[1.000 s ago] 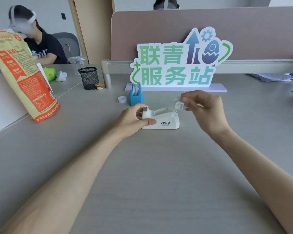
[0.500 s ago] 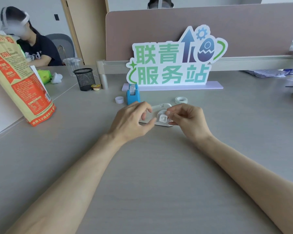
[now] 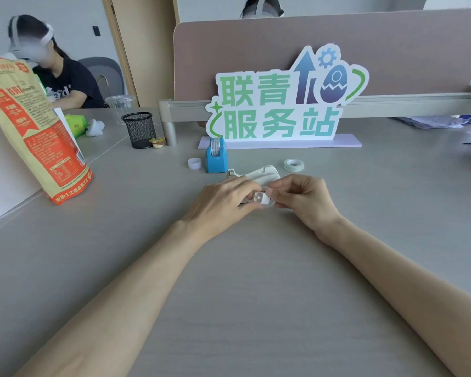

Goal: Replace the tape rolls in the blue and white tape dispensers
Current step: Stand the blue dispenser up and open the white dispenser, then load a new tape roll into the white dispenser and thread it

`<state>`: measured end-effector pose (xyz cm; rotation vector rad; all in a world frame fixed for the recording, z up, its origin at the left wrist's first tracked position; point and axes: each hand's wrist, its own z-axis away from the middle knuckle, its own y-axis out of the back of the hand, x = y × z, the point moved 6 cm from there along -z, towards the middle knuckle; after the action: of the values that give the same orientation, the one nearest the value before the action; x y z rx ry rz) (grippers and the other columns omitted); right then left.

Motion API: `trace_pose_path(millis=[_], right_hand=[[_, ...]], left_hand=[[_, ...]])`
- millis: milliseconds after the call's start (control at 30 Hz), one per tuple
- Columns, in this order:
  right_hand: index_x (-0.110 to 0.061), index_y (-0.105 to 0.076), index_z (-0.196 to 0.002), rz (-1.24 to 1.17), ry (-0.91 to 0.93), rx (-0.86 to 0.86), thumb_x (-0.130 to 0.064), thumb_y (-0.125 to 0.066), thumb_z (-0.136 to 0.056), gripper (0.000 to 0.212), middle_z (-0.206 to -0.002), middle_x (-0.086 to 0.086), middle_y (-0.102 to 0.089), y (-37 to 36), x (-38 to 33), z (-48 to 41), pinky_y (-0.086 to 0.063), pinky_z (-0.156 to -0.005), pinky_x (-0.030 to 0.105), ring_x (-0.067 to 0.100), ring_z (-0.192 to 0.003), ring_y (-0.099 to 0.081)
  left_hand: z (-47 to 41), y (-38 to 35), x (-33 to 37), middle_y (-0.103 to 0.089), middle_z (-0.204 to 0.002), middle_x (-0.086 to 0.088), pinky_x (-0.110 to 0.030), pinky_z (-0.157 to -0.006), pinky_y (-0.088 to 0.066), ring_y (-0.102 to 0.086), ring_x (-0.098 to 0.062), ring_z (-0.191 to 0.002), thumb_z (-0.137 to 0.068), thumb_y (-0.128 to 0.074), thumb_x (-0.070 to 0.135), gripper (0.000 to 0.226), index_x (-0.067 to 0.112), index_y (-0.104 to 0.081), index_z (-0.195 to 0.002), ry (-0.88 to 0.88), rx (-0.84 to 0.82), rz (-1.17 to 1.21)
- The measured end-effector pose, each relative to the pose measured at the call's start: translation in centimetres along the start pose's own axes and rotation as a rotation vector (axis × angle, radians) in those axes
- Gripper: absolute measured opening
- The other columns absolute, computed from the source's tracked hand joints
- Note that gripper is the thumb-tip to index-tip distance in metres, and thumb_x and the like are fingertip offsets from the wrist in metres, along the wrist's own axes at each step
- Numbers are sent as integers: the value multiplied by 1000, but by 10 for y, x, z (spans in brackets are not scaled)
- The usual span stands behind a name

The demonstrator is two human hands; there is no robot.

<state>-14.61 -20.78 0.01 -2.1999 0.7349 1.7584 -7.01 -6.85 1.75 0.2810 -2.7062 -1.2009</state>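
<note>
The white tape dispenser (image 3: 264, 174) lies on the grey table, partly hidden behind my hands. My left hand (image 3: 223, 202) and my right hand (image 3: 302, 197) meet in front of it, both pinching a small white tape roll on its hub (image 3: 262, 198). The blue tape dispenser (image 3: 216, 158) stands upright behind, with a patterned roll in it. A loose tape roll (image 3: 293, 165) lies flat to the right of the white dispenser. A small white core ring (image 3: 194, 163) sits left of the blue dispenser.
A green and white sign (image 3: 280, 104) stands at the back against a brown partition (image 3: 392, 50). A black mesh pen cup (image 3: 139, 129) and a tall orange and yellow bag (image 3: 36, 131) stand at the left. A seated person (image 3: 57, 74) is at the far left.
My right hand came down from above the white dispenser with the small roll. My left hand left the dispenser's front and joined it on the roll in front of the dispenser.
</note>
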Motion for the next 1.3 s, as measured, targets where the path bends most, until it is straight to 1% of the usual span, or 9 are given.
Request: trace_pose_path(millis=[100,267,467,633,867,967,1067,1200,1300], right_hand=[[4,-69,-93,-41,-19,16,-8,-75,-79,19,-90,24,-72,3,1,-1,-57,-81,34,23,-79,-66],[-2,-71,-93,15,-13,20,-11,-78,-78,19,-82,5,-75,5,0,-2,-53,-72,21,10,-72,-68],[-25,-72,-82,513,192,-27,-22,-77,-78,7,-85,-14,-73,17,-12,-2,-45,-81,15,0,-84,-64],[-28,-70,-79,674,293,-100,-13,-72,-75,16,-82,-20,-67,18,-16,1,-40,-81,11,-3,-83,-58],[-33,-63,-67,760,352,-176,-14,-62,-73,20,-77,-11,-67,19,-13,1,-43,-72,19,4,-77,-58],[-20,-69,-82,718,354,17,-17,-60,-83,10,-91,-3,-69,27,-6,-13,-50,-70,33,18,-81,-62],[-11,-65,-114,854,323,147,-3,-47,-92,29,-121,11,-63,38,6,-36,-47,-77,36,36,-99,-62],[-16,-43,-141,976,75,56,-12,-38,-99,43,-154,8,-36,42,29,-63,-35,-105,42,35,-135,-40],[-23,-38,-145,1031,-12,-4,-17,-34,-99,46,-157,5,-32,39,36,-74,-31,-109,47,36,-139,-35]], left_hand=[[0,-1,-1,-62,-85,9,-30,-57,-46,-55,-14,-76,-86,-59,47,27,21,-63,-93,26,-17,17],[1,-1,-2,-60,-85,13,-28,-61,-44,-55,-14,-75,-86,-59,46,24,23,-62,-94,64,-50,49],[1,-3,-10,-56,-67,9,-36,-61,-49,-54,-18,-64,-75,-69,35,20,23,-60,-88,203,-81,177],[1,-4,-16,-47,-49,9,-40,-58,-48,-50,-19,-55,-73,-71,24,20,20,-55,-84,297,-104,256],[1,-7,-14,-51,-69,46,-25,-57,-37,-48,-2,-53,-82,-71,33,16,24,-64,-94,276,-131,253],[1,-10,-17,-54,-72,41,-24,-60,-42,-50,3,-57,-82,-69,36,16,28,-63,-94,287,-122,255],[-2,-13,-21,-58,-75,26,-33,-68,-52,-56,-3,-64,-80,-69,40,17,30,-62,-92,309,-109,276],[-4,-14,-21,-58,-75,23,-37,-71,-54,-60,-9,-70,-80,-68,39,16,29,-63,-92,321,-99,267],[-3,-17,-20,-62,-83,18,-37,-71,-54,-59,-8,-71,-80,-67,40,17,32,-61,-93,295,-110,259]])
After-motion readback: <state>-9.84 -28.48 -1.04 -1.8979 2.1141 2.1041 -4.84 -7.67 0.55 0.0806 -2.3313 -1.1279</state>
